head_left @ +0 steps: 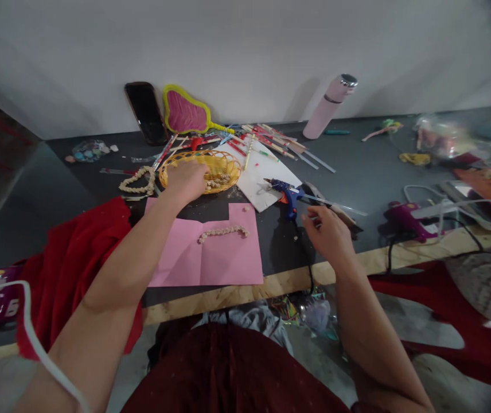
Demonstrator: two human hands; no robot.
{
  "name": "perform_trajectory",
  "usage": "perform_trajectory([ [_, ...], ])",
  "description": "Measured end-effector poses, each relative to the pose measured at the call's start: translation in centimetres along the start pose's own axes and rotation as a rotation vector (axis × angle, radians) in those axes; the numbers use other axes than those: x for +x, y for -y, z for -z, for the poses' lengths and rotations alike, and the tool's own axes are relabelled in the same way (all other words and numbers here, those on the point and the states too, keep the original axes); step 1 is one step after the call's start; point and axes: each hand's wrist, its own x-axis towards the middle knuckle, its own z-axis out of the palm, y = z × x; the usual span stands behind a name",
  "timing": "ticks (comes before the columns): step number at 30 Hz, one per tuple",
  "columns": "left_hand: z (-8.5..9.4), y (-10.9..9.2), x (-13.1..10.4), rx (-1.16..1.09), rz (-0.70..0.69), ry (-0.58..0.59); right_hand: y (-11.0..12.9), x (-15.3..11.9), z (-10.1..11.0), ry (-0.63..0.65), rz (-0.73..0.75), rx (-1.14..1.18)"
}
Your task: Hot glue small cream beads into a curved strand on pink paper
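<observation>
My left hand (186,176) reaches over the near left rim of a yellow woven basket (234,167). Its fingertips are hidden inside, beside small beige pieces (217,182). Right of the middle, my right hand (328,232) hovers by the table edge with fingers loosely bent and nothing in them. Just left of it lies a blue and orange glue gun (289,201), a clear glue stick in its back end. On a creased pink sheet (228,267) between my arms rests a curved strip of beige pieces (223,231). A beige loop (139,181) lies left of the basket.
A phone (145,113), a yellow-rimmed pink hand fan (187,112) and a pink bottle (326,109) stand along the wall. Several sticks (271,139) lie behind a white sheet (267,175). Red cloth (84,258) hangs at left; a purple glue gun (411,221) with cables sits at right.
</observation>
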Motion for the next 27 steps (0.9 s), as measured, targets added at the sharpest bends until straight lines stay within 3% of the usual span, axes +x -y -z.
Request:
perform_trajectory([
  [4, -1.0, -2.6, 2.4, 0.098, 0.051, 0.02, 1.2, 1.2, -0.2, 0.073, -0.084, -0.068],
  [9, -0.9, -4.8, 3.0, 0.16, 0.082, 0.117, 2.2, 2.6, -1.0, 0.157, -0.157, -0.157],
  [19, -1.1, -0.9, 4.7, 0.076, 0.149, 0.097, 1.8, 4.2, -1.5, 0.21, -0.248, -0.069],
  [23, -1.6, -1.5, 5.0, 0.068, 0.111, 0.112, 1.7, 4.7, -1.4, 0.229, -0.249, 0.022],
  [27, -1.8, -2.5, 4.8, 0.139, 0.124, 0.121, 1.7, 5.6, -1.5, 0.283, -0.21, -0.097],
])
